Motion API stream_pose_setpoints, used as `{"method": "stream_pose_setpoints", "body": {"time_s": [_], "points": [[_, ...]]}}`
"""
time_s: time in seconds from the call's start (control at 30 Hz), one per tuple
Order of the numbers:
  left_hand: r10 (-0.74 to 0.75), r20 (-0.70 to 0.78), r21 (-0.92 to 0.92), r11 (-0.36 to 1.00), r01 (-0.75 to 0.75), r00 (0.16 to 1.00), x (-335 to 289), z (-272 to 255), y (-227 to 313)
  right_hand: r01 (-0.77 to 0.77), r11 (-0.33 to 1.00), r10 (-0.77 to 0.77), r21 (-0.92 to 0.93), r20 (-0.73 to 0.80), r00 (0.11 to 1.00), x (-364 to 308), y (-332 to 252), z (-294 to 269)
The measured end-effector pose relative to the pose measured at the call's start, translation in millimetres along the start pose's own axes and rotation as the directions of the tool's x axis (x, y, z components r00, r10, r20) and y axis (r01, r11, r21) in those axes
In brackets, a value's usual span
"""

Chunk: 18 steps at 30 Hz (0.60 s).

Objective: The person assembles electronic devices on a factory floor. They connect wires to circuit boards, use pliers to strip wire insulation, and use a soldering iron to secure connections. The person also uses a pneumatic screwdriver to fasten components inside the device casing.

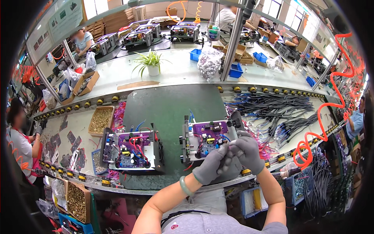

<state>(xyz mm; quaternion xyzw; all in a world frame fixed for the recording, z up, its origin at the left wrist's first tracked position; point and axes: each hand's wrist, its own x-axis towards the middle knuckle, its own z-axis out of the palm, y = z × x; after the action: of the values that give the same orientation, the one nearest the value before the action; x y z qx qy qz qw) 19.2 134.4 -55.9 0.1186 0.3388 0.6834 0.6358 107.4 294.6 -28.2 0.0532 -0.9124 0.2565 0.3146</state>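
- The green tabletop (171, 103) runs away from the person and bears two open units, set side by side and apart.
- The right-hand unit (210, 134), a casing with a purple circuit board, dark end pieces and coloured wires, lies just beyond the grips, which cover part of its near right corner.
- The left-hand unit (128, 146), of the same kind, stands well apart from both grips, with red and pink wires looping over its board.
- The left grip (212, 167) and right grip (246, 151), both in grey gloves, meet with fingers bent toward each other; I cannot tell whether anything is pinched between the fingertips.
- A brown carton (88, 203) at lower left is filled with small brass-coloured parts.
- A clear bag (210, 62) on the white counter (179, 76) beyond bulges with whitish pieces.
- A blue bin (289, 191) at lower right contains small bluish parts.
- A tan box (110, 121) beyond the left-hand unit holds small golden parts.
- A white pot (154, 70), also on the counter, holds a leafy green plant.
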Motion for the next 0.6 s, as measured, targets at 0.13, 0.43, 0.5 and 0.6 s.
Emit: {"method": "stream_pose_setpoints", "body": {"time_s": [0.13,0.43,0.5,0.6], "points": [[0.627,0.094,0.717,0.496,-0.49,0.773,-11,-1,-27,-0.017,0.946,0.028,-0.324,0.028,0.999,34,17,-2],[0.571,0.559,0.785,-0.599,-0.161,0.601,-11,-39,-35,0.161,0.891,0.052,-0.424,0.447,0.893,64,31,6],[0.583,0.553,0.788,-0.598,-0.146,0.594,-10,-40,-37,0.177,0.907,-0.002,-0.382,0.417,0.909,58,29,6],[0.567,0.567,0.772,-0.619,-0.146,0.597,-7,-40,-38,0.155,0.896,0.047,-0.417,0.437,0.898,57,28,4]]}}
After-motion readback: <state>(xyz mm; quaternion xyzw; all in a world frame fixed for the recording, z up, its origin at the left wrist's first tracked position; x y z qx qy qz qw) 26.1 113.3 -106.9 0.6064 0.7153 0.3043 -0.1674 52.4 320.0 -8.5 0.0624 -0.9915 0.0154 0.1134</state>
